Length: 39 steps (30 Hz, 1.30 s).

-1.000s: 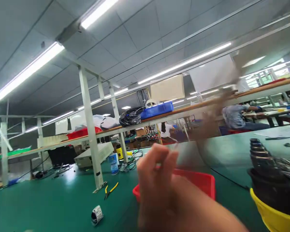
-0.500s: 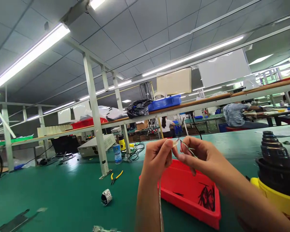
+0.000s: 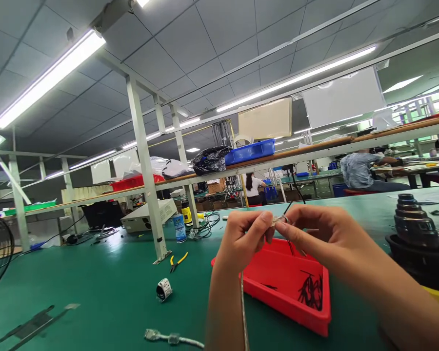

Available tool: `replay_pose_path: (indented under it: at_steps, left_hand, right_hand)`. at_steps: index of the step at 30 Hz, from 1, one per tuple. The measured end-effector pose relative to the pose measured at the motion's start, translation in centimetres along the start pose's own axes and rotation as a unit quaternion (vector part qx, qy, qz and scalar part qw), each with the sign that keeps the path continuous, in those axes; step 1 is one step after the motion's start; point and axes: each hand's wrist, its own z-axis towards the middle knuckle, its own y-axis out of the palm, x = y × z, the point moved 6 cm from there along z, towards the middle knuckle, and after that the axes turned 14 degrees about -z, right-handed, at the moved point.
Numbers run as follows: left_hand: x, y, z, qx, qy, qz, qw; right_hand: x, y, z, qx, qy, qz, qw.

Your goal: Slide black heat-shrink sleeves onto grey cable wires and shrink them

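Hands: our left hand point(image 3: 241, 239) and right hand point(image 3: 314, 234) pinch the thin cable point(image 3: 244, 312).
Risk: we judge it could slip into the red tray point(image 3: 278, 292) if a pinch loosens.

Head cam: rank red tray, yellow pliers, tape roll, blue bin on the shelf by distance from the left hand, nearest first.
From the left hand:
1. Red tray, just below and right of the hand, on the green table.
2. Yellow pliers, to the left, by the foot of a white post.
3. Tape roll, lower left on the table; close to the pliers' rank, slightly farther.
4. Blue bin, up on the shelf behind.
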Motion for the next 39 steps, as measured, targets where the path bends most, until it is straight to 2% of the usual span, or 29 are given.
replay_pose_path:
  at_steps: [4,9,17,23,28,31,33,35,37,39]
  left_hand:
    - [-1.3,-0.1,0.3,-0.025,-0.001,-0.089,0.996]
    - [-1.3,0.1,0.5,-0.056,0.02,-0.103,0.993]
    - [0.1,0.5,-0.3,-0.062,0.029,-0.067,0.995]
    - [1.2,0.8,-0.6,-0.068,0.069,-0.032,0.995]
    - [2.0,0.8,-0.3,-0.031,0.114,0.102,0.988]
    - [1.9,1.0,0.0,0.025,0.143,0.236,0.961]
    - [1.8,1.5,0.3,0.068,0.173,0.34,0.922]
    - [1.5,2.2,0.6,0.107,0.181,0.44,0.873]
    - [0.8,2.6,1.2,0.132,0.141,0.513,0.836]
    - [-0.4,2.7,1.8,0.126,0.068,0.538,0.831]
  right_hand:
    - [-0.3,-0.3,-0.1,-0.015,-0.007,0.04,0.999]
    - [-0.5,-0.2,-0.4,-0.064,-0.013,0.085,0.994]
    - [-0.4,-0.5,-0.8,-0.095,-0.024,0.078,0.992]
    - [0.2,-0.6,-0.4,-0.123,-0.031,0.08,0.989]
    - [1.2,-0.7,0.7,-0.176,-0.084,0.076,0.978]
    - [1.5,-0.5,0.7,-0.174,-0.096,0.03,0.98]
    - [1.5,0.1,0.7,-0.157,-0.089,0.036,0.983]
    - [1.6,1.2,1.1,-0.139,-0.07,0.092,0.984]
    - [2.2,2.4,1.9,-0.101,-0.046,0.171,0.979]
    - [3.6,3.3,3.1,-0.04,-0.005,0.231,0.972]
